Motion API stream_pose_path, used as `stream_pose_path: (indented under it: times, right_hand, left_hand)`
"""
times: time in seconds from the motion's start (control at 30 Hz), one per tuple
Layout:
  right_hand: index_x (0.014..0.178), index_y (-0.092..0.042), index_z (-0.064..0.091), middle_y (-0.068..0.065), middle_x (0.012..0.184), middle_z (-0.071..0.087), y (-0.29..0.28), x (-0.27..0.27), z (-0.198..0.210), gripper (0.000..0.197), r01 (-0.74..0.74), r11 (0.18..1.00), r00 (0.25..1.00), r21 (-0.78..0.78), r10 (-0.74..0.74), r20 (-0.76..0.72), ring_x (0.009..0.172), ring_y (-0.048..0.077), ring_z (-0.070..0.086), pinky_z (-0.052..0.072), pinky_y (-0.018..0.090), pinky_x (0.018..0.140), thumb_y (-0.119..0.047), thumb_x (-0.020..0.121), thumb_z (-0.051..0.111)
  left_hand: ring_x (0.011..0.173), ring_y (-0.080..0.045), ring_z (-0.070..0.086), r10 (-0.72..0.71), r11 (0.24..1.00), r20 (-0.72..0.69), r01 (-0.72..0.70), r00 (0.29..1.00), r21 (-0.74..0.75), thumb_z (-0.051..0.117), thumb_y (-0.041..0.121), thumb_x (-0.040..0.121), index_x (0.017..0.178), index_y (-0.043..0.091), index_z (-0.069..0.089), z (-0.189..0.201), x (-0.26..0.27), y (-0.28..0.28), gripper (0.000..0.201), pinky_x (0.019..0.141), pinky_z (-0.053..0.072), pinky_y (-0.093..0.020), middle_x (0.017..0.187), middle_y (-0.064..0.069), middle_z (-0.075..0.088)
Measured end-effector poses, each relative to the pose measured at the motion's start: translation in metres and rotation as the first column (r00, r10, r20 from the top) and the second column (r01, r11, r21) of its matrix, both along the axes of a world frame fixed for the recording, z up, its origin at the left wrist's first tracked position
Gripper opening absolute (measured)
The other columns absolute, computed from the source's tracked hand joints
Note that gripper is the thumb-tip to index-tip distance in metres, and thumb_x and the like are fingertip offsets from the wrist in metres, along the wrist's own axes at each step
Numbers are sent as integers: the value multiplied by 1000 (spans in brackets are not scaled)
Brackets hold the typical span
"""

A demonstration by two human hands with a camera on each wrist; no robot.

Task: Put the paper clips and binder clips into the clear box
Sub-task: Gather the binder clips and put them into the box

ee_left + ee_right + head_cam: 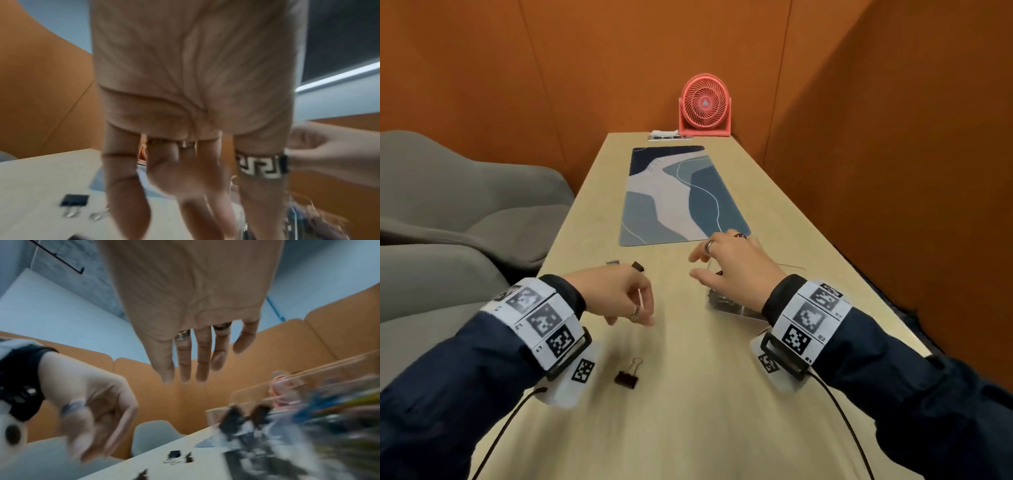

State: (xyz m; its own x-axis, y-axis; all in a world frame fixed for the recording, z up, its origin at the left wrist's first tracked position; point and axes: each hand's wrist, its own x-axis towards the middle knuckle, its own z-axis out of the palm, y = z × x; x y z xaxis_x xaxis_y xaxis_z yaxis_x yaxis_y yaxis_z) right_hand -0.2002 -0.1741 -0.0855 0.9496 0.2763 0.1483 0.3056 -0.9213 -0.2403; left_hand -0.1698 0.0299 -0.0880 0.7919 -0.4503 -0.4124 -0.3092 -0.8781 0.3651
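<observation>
The clear box (726, 306) stands on the table under my right wrist, with several clips inside; in the right wrist view the clear box (308, 426) is a colourful blur. My right hand (693, 265) hovers over it with straight, spread fingers and holds nothing. My left hand (630, 318) hangs to the left of the box with loose, empty fingers. One black binder clip (626, 377) lies near me below the left wrist. Two more binder clips (638, 266) lie just beyond the left hand, and they show as binder clips (174, 454) in the right wrist view.
A blue patterned desk mat (678, 195) lies further up the wooden table (688, 428). At the far end stands a coral fan (704, 104). Grey chairs (448, 192) stand to the left. An orange wall closes the right side. Cables trail from both wrists.
</observation>
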Motion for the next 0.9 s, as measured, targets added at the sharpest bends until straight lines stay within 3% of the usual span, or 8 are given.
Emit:
stream_pose_path:
  times: [0.1, 0.2, 0.33, 0.53, 0.6, 0.7, 0.9]
  right_hand:
    - [113, -22, 61, -2, 106, 64, 24, 6, -8, 25, -78, 994, 988, 73, 87, -126, 86, 10, 48, 44, 31, 89, -32, 92, 53]
    - [113, -17, 61, 2, 107, 65, 41, 16, -21, 25, -106, 992, 960, 64, 119, -253, 84, 12, 49, 42, 27, 82, -26, 91, 54]
    - [117, -16, 59, 4, 112, 63, 59, 26, -35, 28, -112, 994, 919, -14, 99, -381, 89, 14, 50, 42, 28, 86, -25, 90, 56]
    - [123, -16, 53, 7, 121, 56, 79, 40, -43, 35, -92, 994, 901, -63, 56, -431, 111, 22, 53, 42, 29, 90, -25, 89, 58]
    - [126, -15, 51, 8, 123, 55, 87, 46, -41, 40, -95, 994, 899, -57, 61, -434, 113, 23, 52, 41, 30, 91, -22, 88, 60]
    - [131, -15, 47, 9, 125, 54, 99, 56, -41, 47, -127, 990, 885, -58, 87, -457, 115, 24, 52, 40, 31, 93, -19, 87, 62]
    - [139, -21, 40, 9, 130, 50, 122, 68, -42, 59, -259, 955, 865, -145, 163, -474, 118, 23, 50, 39, 26, 90, -15, 85, 64]
  left_hand:
    - [67, -5, 57, -60, 989, -87, 71, 994, 128, 74, 33, 75, 92, 34, 63, -16, -11, 15, 21, 66, 48, -22, 97, 9, 67]
    - [76, -2, 57, -94, 987, -131, 110, 987, 119, 84, 44, 63, 100, 35, 62, -29, -23, 23, 44, 75, 50, -23, 93, 17, 64]
    - [79, -8, 58, -181, 981, -77, 186, 981, 63, 85, 36, 63, 96, 32, 60, -44, -28, 30, 41, 79, 53, -28, 82, 16, 61]
    - [84, -13, 52, -247, 964, 44, 241, 968, 109, 78, 34, 71, 92, 21, 58, -49, -31, 34, 31, 77, 49, -28, 98, 4, 53]
    - [80, -12, 53, -239, 969, 69, 234, 968, 78, 75, 26, 73, 80, 21, 57, -51, -29, 39, 20, 75, 51, -29, 97, 5, 51]
    - [71, -10, 51, -234, 972, 76, 232, 969, 36, 71, 19, 73, 68, 22, 52, -53, -26, 44, 20, 70, 51, -29, 89, 8, 48]
    - [67, -3, 55, -187, 979, 26, 189, 982, -76, 72, 13, 72, 90, 23, 53, -48, -15, 47, 28, 64, 48, -19, 82, 9, 60]
